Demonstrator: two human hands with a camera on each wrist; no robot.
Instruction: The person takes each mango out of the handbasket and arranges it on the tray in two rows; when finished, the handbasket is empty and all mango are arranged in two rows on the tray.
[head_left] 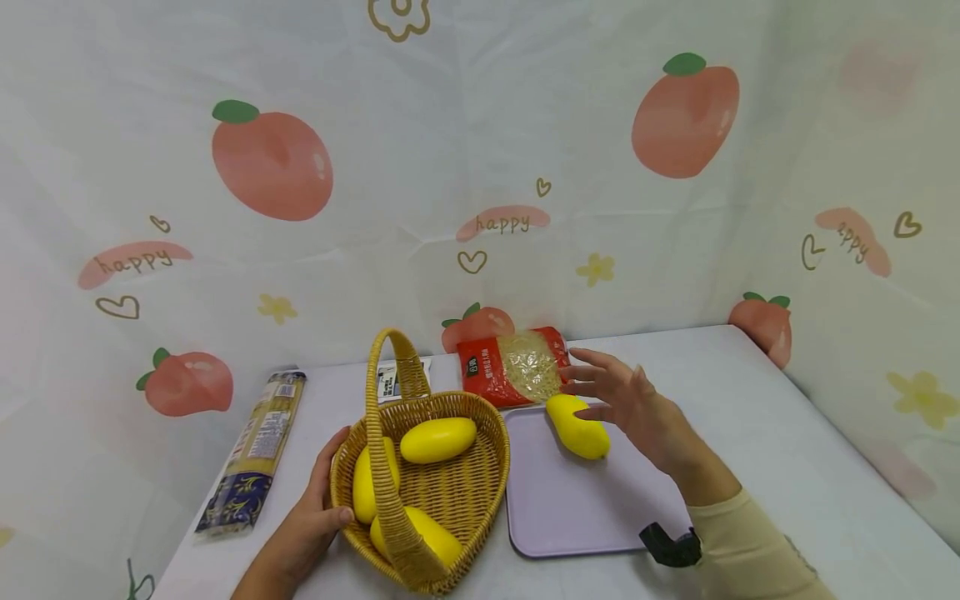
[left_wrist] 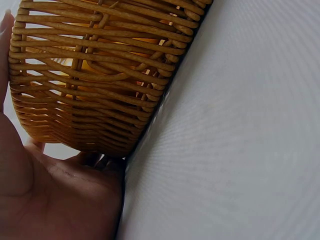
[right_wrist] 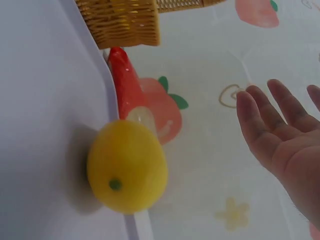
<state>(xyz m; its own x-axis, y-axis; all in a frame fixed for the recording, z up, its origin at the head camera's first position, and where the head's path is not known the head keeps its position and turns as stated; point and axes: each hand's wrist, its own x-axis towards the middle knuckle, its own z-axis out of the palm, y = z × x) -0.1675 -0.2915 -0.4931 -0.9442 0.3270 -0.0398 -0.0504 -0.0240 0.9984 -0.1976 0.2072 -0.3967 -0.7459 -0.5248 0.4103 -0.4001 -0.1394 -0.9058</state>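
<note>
Hands: R (head_left: 641, 408) outstretched nr ylw fruit (head_left: 579, 432), L (head_left: 311, 510) round basket (head_left: 450, 492)

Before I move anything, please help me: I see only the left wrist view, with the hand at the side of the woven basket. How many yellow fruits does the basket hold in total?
Observer: The head view shows three yellow fruits in the basket.
Operator: Thank you. And what is lying to the right of the basket?
Observer: A lilac tray, with a fourth yellow fruit on it near the far edge.
Operator: Is somebody holding that one already?
Observer: No, the right wrist view shows a gap between it and the right hand.
</note>
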